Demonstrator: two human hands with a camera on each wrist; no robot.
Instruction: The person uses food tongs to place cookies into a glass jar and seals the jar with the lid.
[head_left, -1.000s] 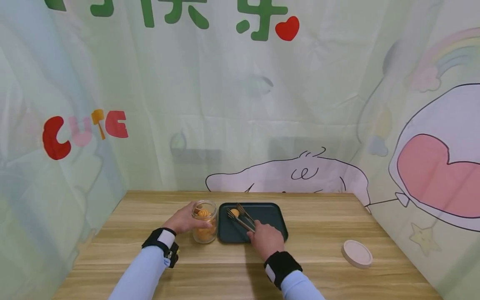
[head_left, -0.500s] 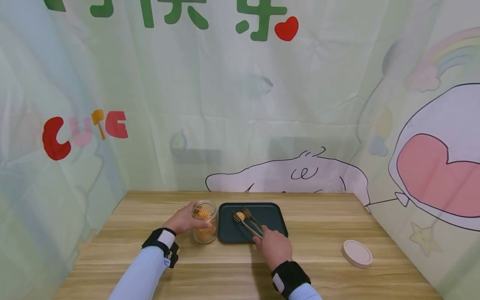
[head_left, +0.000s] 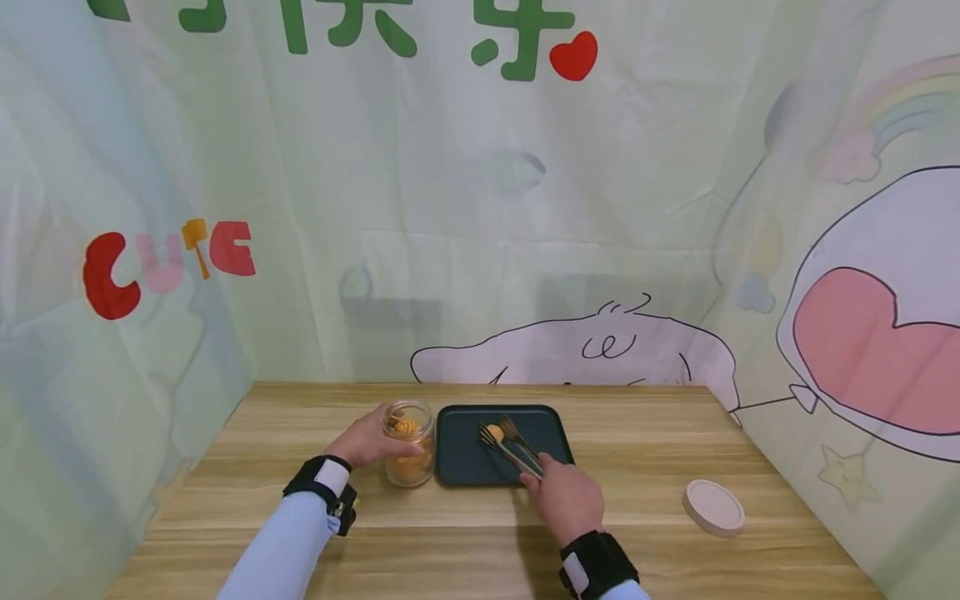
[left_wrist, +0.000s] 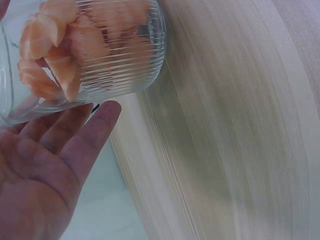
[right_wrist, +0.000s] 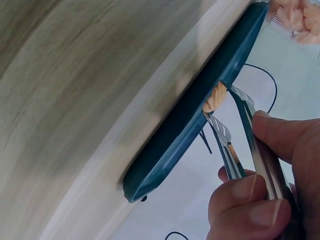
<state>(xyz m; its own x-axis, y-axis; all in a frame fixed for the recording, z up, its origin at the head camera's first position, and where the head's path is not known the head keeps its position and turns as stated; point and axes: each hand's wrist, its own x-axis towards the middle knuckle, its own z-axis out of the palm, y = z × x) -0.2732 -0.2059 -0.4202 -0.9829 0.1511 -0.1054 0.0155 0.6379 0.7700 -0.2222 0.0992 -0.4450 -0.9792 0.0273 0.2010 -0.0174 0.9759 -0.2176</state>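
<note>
My left hand (head_left: 373, 439) holds the side of a glass jar (head_left: 409, 475) standing on the table left of the tray. Orange, ridged, swirl-shaped pieces (left_wrist: 47, 30) fill the jar, which has no lid on. My right hand (head_left: 567, 502) grips metal tongs (right_wrist: 262, 155) with fork-shaped ends, thumb on one arm and fingers curled round the other. One orange swirl piece (right_wrist: 215, 96) sits between the tong tips, over the dark green rectangular tray (head_left: 465, 467). In the right wrist view it overlaps the tray's rim.
A round pale pink lid (head_left: 714, 507) lies on the wooden table (head_left: 637, 442) to the right. Behind the table hangs a printed cloth backdrop (head_left: 450, 208), which also encloses both sides.
My right hand has moved right and slightly toward me, carrying the tongs and the orange piece from the tray's left part to its middle. The left hand and jar have stayed in place.
</note>
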